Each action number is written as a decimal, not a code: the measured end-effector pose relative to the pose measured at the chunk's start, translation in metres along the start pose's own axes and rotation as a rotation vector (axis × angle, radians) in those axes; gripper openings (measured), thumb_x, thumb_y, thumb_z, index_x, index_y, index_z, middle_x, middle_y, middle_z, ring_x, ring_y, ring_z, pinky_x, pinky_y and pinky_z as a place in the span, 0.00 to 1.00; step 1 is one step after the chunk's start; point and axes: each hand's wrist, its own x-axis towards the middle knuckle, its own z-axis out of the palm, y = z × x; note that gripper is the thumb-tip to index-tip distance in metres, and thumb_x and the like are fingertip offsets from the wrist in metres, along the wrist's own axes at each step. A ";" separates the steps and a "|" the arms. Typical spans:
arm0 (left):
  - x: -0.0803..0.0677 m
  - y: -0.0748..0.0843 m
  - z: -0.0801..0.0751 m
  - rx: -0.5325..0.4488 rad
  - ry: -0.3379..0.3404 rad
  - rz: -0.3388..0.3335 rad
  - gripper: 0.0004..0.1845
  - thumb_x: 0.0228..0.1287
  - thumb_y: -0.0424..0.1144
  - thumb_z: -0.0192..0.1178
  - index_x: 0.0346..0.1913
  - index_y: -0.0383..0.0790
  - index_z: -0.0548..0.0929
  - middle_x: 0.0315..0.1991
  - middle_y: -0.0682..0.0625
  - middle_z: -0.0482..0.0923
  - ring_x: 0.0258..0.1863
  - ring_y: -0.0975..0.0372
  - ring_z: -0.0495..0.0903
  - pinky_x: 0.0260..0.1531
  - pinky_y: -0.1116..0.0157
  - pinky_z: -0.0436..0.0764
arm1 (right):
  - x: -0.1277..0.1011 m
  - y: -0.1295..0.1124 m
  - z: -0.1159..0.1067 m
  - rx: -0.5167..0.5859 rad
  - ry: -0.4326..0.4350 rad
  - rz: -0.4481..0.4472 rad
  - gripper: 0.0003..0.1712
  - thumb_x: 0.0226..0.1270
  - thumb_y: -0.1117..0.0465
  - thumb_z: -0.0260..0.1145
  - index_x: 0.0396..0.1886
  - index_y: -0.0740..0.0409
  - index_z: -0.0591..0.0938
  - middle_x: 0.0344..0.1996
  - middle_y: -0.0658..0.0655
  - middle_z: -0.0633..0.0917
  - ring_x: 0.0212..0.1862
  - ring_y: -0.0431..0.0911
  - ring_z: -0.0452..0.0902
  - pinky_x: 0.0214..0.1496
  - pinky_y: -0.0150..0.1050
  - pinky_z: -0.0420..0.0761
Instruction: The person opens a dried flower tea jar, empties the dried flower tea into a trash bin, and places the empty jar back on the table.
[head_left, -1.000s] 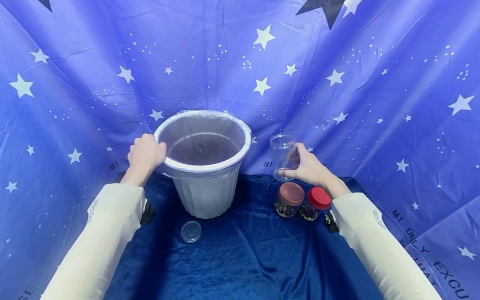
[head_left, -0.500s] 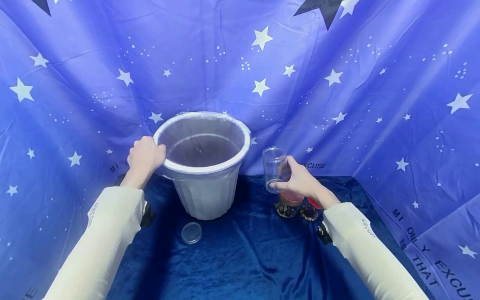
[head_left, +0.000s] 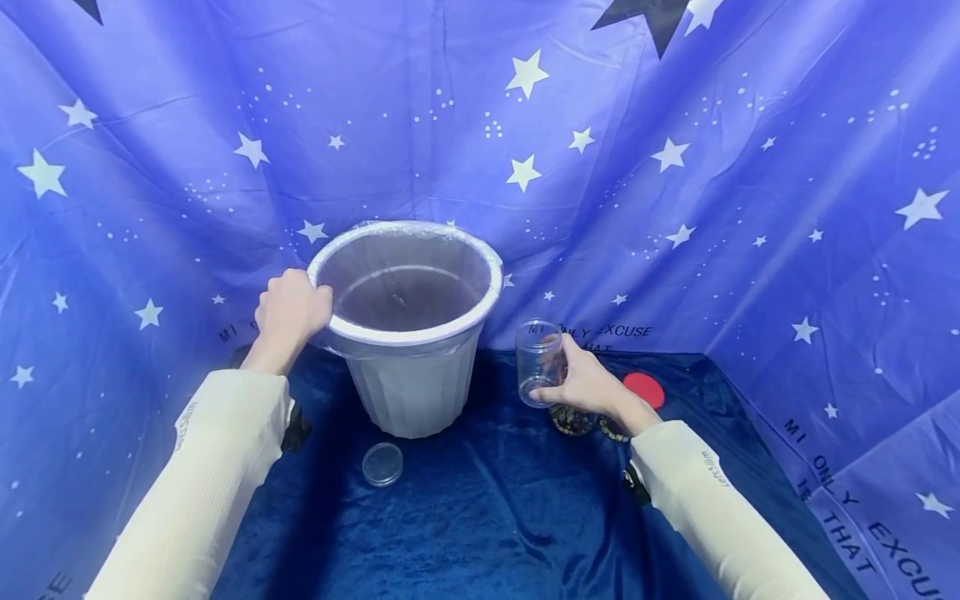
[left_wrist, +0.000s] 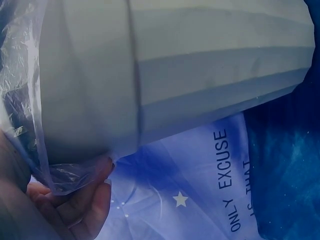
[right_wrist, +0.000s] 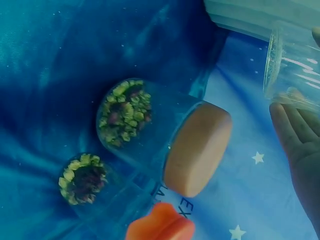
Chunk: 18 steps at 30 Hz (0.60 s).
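My left hand (head_left: 288,307) grips the left rim of a white ribbed bin (head_left: 412,387). A transparent plastic liner (left_wrist: 70,177) is folded over that rim, with the fingers curled under it. My right hand (head_left: 588,382) holds an upright transparent jar (head_left: 537,362) without a lid, right of the bin and near the cloth. Below that hand stand two jars with dried flower buds inside. One has a brownish-orange lid (right_wrist: 197,150), hidden by the hand in the head view; the other has a red lid (head_left: 642,389).
A small transparent round lid (head_left: 382,464) lies on the dark blue velvet cloth (head_left: 480,533) in front of the bin. Behind and at both sides hangs a blue-purple curtain (head_left: 420,108) with white stars and black lettering.
My right hand has come down and to the left with the transparent jar, and now covers the brownish-orange lid in the head view. The left hand stays on the bin's rim.
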 end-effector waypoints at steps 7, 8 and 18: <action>0.000 0.000 -0.001 0.000 -0.001 -0.002 0.24 0.65 0.46 0.42 0.48 0.27 0.76 0.54 0.26 0.76 0.50 0.31 0.76 0.42 0.41 0.77 | -0.001 0.003 0.014 -0.051 -0.011 0.052 0.45 0.48 0.48 0.79 0.63 0.53 0.66 0.51 0.56 0.84 0.46 0.48 0.81 0.48 0.45 0.79; 0.000 0.000 -0.001 0.001 -0.002 -0.002 0.24 0.65 0.46 0.42 0.48 0.28 0.76 0.54 0.26 0.76 0.51 0.31 0.76 0.42 0.41 0.77 | -0.002 0.003 0.017 -0.054 -0.014 0.054 0.45 0.48 0.48 0.79 0.63 0.52 0.66 0.51 0.56 0.84 0.47 0.48 0.81 0.49 0.46 0.79; -0.001 0.000 -0.001 -0.002 0.000 -0.006 0.23 0.66 0.46 0.43 0.47 0.28 0.76 0.54 0.26 0.76 0.51 0.31 0.76 0.42 0.41 0.77 | -0.008 0.013 0.046 -0.018 -0.047 -0.013 0.44 0.48 0.54 0.79 0.61 0.60 0.65 0.48 0.63 0.84 0.50 0.53 0.82 0.55 0.51 0.79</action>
